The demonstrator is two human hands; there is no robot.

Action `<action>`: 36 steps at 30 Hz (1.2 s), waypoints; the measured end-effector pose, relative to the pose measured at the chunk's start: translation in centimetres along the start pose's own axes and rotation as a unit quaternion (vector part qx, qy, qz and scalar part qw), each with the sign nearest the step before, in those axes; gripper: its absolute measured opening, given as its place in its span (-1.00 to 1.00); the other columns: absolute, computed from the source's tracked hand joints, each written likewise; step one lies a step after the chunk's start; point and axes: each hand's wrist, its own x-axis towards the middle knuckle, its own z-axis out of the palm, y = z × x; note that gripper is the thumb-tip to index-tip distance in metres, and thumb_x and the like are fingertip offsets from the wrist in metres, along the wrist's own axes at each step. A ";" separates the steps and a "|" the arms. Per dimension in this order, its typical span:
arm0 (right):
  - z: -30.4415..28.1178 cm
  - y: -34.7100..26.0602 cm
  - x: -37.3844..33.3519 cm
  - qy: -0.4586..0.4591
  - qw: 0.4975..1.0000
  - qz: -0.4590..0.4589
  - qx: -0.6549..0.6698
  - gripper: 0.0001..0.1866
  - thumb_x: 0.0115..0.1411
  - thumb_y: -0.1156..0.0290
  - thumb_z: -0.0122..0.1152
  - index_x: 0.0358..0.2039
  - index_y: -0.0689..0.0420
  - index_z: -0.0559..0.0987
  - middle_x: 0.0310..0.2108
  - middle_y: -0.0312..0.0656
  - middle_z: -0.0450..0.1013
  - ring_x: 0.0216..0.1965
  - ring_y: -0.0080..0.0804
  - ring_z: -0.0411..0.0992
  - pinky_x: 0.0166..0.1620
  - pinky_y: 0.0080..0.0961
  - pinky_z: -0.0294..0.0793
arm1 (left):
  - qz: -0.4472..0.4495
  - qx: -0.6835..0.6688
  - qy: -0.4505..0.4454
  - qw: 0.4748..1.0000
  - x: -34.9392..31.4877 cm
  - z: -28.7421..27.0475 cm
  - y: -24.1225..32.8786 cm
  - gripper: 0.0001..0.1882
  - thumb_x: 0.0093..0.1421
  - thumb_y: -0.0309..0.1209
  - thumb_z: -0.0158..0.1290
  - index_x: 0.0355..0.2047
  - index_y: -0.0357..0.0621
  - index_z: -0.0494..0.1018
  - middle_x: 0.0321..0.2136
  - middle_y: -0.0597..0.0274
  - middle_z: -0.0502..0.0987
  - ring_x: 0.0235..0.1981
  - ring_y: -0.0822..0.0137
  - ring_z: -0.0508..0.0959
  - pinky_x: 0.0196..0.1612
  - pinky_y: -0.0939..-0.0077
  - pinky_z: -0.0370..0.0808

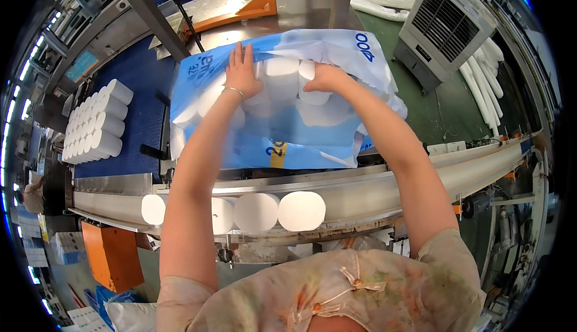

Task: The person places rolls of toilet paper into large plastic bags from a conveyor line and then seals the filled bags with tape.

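A large blue-and-white plastic bag (336,143) lies in front of me, with several white paper rolls (281,73) showing through its open upper side. My left hand (242,75) rests flat against the rolls on the left, fingers stretched out and pointing away from me; a thin bracelet circles its wrist. From the right, my right hand (326,80) closes on a white paper roll (314,96) in the bag, thumb across it; the plastic partly hides its other fingers.
A metal rail (372,186) runs between me and the bag, carrying several loose rolls (302,211). Stacked rolls (99,121) stand on a blue conveyor belt (141,73) at left. An air cooler (443,28) is at far right; an orange box (112,257) stands lower left.
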 end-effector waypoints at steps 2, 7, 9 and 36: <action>1.0 0.3 -1.4 0.027 0.999 0.013 -0.016 -0.23 -0.27 -0.03 0.33 -0.06 0.19 0.45 -0.15 0.08 0.45 -0.10 -0.04 0.42 -0.03 -0.30 0.39 | 0.044 0.013 0.108 0.993 0.4 -0.7 1.4 -0.33 -0.16 -0.54 0.06 0.06 -0.26 0.20 0.10 -0.14 0.18 0.11 -0.10 0.21 0.15 0.20 0.21; -1.0 0.1 -7.3 0.016 0.994 0.090 -0.054 -0.22 -0.30 -0.03 0.36 -0.07 0.17 0.45 -0.17 0.05 0.46 -0.12 -0.02 0.42 -0.03 -0.27 0.39 | 0.064 -0.073 -0.120 0.988 -2.9 0.7 2.1 -0.62 -0.12 -0.58 -0.03 -0.19 -0.22 0.35 -0.12 -0.03 0.35 -0.04 0.00 0.35 -0.01 0.23 0.36; -0.5 1.3 -9.1 0.063 0.994 0.078 -0.047 -0.17 -0.32 -0.04 0.36 -0.05 0.22 0.42 -0.14 0.05 0.44 -0.11 -0.05 0.43 -0.02 -0.27 0.38 | 0.074 -0.117 -0.035 0.990 -3.6 1.1 2.0 -0.60 -0.12 -0.60 -0.07 -0.17 -0.22 0.34 -0.10 0.00 0.34 -0.01 0.01 0.33 -0.01 0.20 0.37; -4.6 9.4 -33.6 0.182 0.898 -0.077 0.393 -0.13 -0.23 0.22 0.46 0.10 0.17 0.26 -0.01 -0.11 0.31 -0.01 -0.28 0.32 0.07 -0.36 0.28 | 0.055 -0.095 -0.077 0.991 -9.6 -13.8 18.2 -0.12 -0.25 -0.35 0.31 0.10 -0.17 0.13 -0.12 -0.11 0.28 -0.06 -0.06 0.30 0.05 0.21 0.29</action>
